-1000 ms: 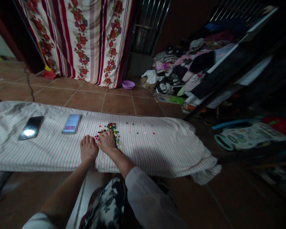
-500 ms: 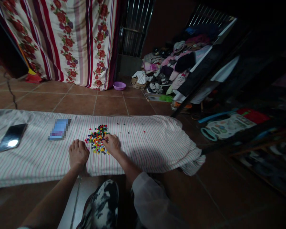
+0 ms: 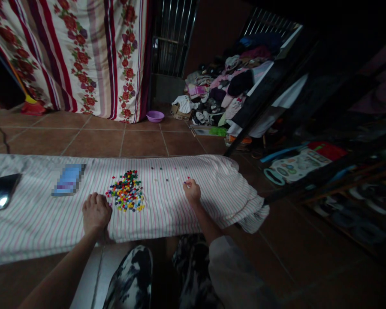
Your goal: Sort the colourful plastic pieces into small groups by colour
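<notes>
A pile of small multicoloured pieces point(image 3: 127, 192) lies on the striped cloth point(image 3: 167, 214). Just left of the pile, my left hand point(image 3: 96, 212) rests on the cloth with its fingers curled down; what is under them is hidden. To the right, my right hand point(image 3: 192, 191) is pinched on a small dark blue piece point(image 3: 185, 183). Right above that hand a red piece point(image 3: 188, 177) lies on the cloth. Several single pieces are spread out between the pile and the right hand, among them a dark one point(image 3: 167, 180).
A blurred-out phone point(image 3: 68, 179) and a dark phone point(image 3: 2, 192) lie on the cloth at the left. Beyond it, a purple bowl point(image 3: 155, 116) stands on the tiled floor near a striped curtain point(image 3: 96, 60) and a heap of clothes point(image 3: 225, 86).
My right hand has moved from the pile to the right, beside the red piece, with a small piece between its fingertips. The view has shifted slightly; my left hand stays beside the pile.
</notes>
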A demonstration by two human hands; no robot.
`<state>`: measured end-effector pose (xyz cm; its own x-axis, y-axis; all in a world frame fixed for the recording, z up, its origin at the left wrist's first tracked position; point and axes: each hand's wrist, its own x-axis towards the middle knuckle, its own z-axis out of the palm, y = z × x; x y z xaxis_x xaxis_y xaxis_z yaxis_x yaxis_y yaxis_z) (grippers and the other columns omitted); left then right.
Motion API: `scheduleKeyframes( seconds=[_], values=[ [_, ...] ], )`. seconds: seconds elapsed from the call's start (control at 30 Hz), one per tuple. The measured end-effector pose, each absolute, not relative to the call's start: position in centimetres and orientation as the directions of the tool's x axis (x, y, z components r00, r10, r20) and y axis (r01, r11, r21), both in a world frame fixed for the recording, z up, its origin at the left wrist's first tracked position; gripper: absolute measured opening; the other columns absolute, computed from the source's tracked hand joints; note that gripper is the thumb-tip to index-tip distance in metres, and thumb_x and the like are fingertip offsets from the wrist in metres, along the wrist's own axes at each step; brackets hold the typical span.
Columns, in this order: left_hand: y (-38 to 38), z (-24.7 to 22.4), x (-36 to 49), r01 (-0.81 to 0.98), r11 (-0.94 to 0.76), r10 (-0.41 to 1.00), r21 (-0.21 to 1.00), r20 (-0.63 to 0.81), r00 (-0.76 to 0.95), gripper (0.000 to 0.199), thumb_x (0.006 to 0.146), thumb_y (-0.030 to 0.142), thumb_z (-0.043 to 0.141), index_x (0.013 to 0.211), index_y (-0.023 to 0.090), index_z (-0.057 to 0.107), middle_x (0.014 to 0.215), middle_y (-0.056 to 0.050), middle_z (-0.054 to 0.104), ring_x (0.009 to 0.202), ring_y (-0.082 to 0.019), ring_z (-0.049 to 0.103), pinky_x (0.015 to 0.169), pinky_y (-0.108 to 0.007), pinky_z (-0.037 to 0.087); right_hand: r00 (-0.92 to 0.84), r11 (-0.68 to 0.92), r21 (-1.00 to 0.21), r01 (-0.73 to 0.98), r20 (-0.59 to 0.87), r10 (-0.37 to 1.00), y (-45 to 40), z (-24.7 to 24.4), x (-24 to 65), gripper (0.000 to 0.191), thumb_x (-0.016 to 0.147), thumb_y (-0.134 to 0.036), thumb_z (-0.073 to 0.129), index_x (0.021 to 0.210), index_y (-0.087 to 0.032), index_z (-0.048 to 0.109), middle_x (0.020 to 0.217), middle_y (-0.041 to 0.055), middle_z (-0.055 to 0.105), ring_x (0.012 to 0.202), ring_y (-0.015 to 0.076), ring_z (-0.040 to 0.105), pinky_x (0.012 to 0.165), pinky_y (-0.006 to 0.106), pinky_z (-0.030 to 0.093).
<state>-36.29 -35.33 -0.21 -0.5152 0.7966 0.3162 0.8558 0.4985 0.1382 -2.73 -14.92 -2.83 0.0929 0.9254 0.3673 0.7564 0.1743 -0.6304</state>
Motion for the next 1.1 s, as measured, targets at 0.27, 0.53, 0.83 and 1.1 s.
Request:
scheduleKeyframes(
  seconds=[0.27, 0.53, 0.83, 1.1],
  values=[
    [-35.3, 0.2, -36.4, 0.866, 0.488, 0.816, 0.109, 0.297, -0.497, 0.033, 0.091, 0.026, 0.029, 0.097, 0.013, 0.058, 0.107, -0.016, 0.059, 0.109, -0.028, 0.053, 0.094, -0.041, 0.039, 0.168, 0.043, -0.568, 0.822, 0.313, 0.935, -11.8, -2.3, 2.0, 0.01, 0.079, -0.025, 0.058, 0.084, -0.021, 0.067, 0.084, 0.0065, 0.075, 0.08, 0.0196, 0.068, 0.076, 0.028, 0.047],
    [-35.3, 0.3, -36.3, 0.868, 0.487, 0.817, 0.097, 0.3, -0.492, 0.03, 0.091, 0.026, 0.029, 0.098, 0.014, 0.056, 0.106, -0.015, 0.059, 0.108, -0.028, 0.052, 0.093, -0.041, 0.039, 0.14, 0.027, -0.511, 0.859, 0.287, 0.948, -10.7, -1.9, 2.1, 0.013, 0.082, -0.025, 0.058, 0.085, -0.02, 0.07, 0.089, 0.0076, 0.074, 0.087, 0.0209, 0.064, 0.083, 0.03, 0.044],
    [-35.3, 0.4, -36.3, 0.864, 0.488, 0.814, 0.129, 0.291, -0.503, 0.03, 0.09, 0.027, 0.031, 0.097, 0.015, 0.057, 0.111, -0.016, 0.059, 0.11, -0.029, 0.051, 0.095, -0.043, 0.039, 0.132, 0.133, -0.529, 0.838, 0.434, 0.891, -11.9, -2.5, 0.6, 0.01, 0.079, -0.023, 0.059, 0.082, -0.018, 0.068, 0.088, 0.0102, 0.07, 0.093, 0.0247, 0.059, 0.092, 0.037, 0.041],
    [-35.3, 0.4, -36.3, 0.846, 0.508, 0.798, 0.161, 0.28, -0.533, 0.031, 0.088, 0.025, 0.033, 0.102, 0.014, 0.058, 0.112, -0.017, 0.06, 0.111, -0.029, 0.051, 0.095, -0.046, 0.039, -0.187, 0.46, -0.477, 0.749, 0.514, 0.837, -19.5, -3.3, -6.6, 0.005, 0.077, -0.021, 0.066, 0.072, -0.02, 0.067, 0.119, 0.0109, 0.063, 0.112, 0.0282, 0.049, 0.099, 0.045, 0.038]
  ],
)
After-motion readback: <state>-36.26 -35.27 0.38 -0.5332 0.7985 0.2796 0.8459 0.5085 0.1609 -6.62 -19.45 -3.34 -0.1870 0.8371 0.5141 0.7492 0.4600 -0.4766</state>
